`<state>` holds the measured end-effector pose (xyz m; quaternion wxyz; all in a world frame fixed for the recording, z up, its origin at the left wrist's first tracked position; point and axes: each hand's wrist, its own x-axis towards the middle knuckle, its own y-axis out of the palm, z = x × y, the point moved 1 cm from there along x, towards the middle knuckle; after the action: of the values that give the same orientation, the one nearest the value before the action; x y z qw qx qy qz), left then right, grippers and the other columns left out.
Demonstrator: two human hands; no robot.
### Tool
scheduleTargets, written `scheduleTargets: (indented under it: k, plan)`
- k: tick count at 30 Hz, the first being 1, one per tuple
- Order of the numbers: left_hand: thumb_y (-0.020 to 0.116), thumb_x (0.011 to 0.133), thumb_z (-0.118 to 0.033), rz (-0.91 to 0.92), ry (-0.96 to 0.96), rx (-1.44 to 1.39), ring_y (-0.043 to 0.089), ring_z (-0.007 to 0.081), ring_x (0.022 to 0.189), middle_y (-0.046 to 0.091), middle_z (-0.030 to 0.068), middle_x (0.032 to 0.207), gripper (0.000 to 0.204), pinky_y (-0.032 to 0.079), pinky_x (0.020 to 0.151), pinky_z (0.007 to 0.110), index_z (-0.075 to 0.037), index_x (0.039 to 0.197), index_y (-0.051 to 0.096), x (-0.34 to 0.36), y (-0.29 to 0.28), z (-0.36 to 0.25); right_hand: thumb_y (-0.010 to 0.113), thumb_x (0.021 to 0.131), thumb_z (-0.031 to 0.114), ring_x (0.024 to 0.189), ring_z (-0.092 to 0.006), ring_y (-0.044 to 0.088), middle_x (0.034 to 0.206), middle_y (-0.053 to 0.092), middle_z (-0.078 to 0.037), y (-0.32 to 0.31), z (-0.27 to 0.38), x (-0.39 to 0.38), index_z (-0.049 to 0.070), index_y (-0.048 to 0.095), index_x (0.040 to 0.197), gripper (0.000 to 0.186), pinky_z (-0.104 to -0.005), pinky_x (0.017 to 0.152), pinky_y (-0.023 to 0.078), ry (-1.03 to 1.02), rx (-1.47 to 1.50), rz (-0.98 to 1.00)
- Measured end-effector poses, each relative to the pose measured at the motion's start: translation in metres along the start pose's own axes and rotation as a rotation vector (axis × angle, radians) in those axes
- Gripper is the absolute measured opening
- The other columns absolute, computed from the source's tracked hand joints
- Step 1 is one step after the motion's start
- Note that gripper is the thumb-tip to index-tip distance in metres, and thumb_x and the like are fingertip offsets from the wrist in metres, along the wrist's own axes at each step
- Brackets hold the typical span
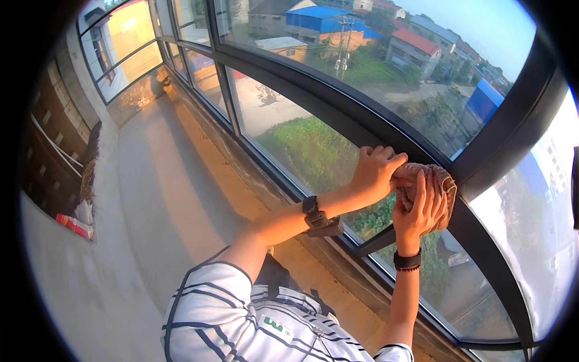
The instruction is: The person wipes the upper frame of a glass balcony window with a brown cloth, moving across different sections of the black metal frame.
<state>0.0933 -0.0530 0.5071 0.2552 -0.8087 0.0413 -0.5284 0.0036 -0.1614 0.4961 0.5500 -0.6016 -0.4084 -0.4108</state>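
Note:
A crumpled brownish-pink cloth (442, 196) lies against the dark window frame (496, 146) where the bars meet. My left hand (377, 170) grips the cloth's upper left edge with curled fingers. Just below and to its right, my right hand (416, 214) presses the cloth with fingers closed over it, hiding part of it. Glass panes surround both hands, and my left wrist wears a black strapped device, my right a dark band.
A concrete floor (163, 181) with a tan ledge runs along the window row at left. A wall opening (60, 133) shows brickwork, with a red packet (75, 226) on its edge. Outside are low buildings with blue and red roofs (415, 37), greenery and utility poles.

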Motion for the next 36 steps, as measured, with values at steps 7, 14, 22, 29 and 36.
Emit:
scheduleTargets:
  k: [7,14,22,29,36]
  plan:
    - [0.078,0.070,-0.028,-0.082,-0.074,0.116,0.057,0.0261,0.082,0.059,0.0037,0.082,0.043,0.035,0.073,0.039,-0.014,0.104,0.056,0.007,-0.025,0.035,0.060,0.070,0.010,0.125,-0.0263,0.046,0.131,0.051,-0.011,0.035,0.039,0.024,0.004,0.048,0.132,0.063,-0.0462,0.106,0.028,0.029,0.021,0.119]
    - [0.075,0.073,-0.017,0.002,-0.294,0.242,0.061,0.0275,0.085,0.063,0.0039,0.085,0.035,0.039,0.073,0.043,-0.015,0.101,0.054,0.018,-0.067,0.116,0.065,0.068,0.011,0.131,-0.0269,0.038,0.136,0.045,-0.012,0.091,0.093,0.059,0.003,0.041,0.135,0.072,-0.0492,0.110,0.023,-0.091,0.173,0.282]
    - [0.067,0.079,-0.014,-0.009,-0.567,0.185,0.063,0.0325,0.090,0.067,0.0081,0.089,0.029,0.042,0.076,0.046,-0.014,0.102,0.051,0.016,-0.113,0.219,0.061,0.077,0.015,0.133,-0.0237,0.036,0.137,0.044,-0.014,0.178,0.169,0.091,0.000,0.042,0.135,0.063,-0.0467,0.111,0.023,-0.239,0.265,0.304]
    - [0.071,0.075,-0.015,-0.055,-0.695,0.180,0.067,0.0297,0.085,0.069,0.0101,0.088,0.033,0.050,0.071,0.037,-0.014,0.103,0.053,0.008,-0.143,0.305,0.061,0.075,0.012,0.132,-0.0264,0.038,0.134,0.048,-0.015,0.240,0.232,0.098,-0.002,0.046,0.131,0.060,-0.0500,0.109,0.024,-0.256,0.253,0.267]
    - [0.064,0.077,-0.006,-0.095,-0.734,0.284,0.065,0.0199,0.068,0.066,0.0094,0.076,0.025,0.047,0.057,0.033,-0.011,0.100,0.054,0.030,-0.222,0.488,0.054,0.082,0.021,0.131,-0.0275,0.038,0.133,0.049,-0.013,0.364,0.366,0.150,0.002,0.048,0.131,0.052,-0.0536,0.108,0.024,-0.342,0.055,0.300]
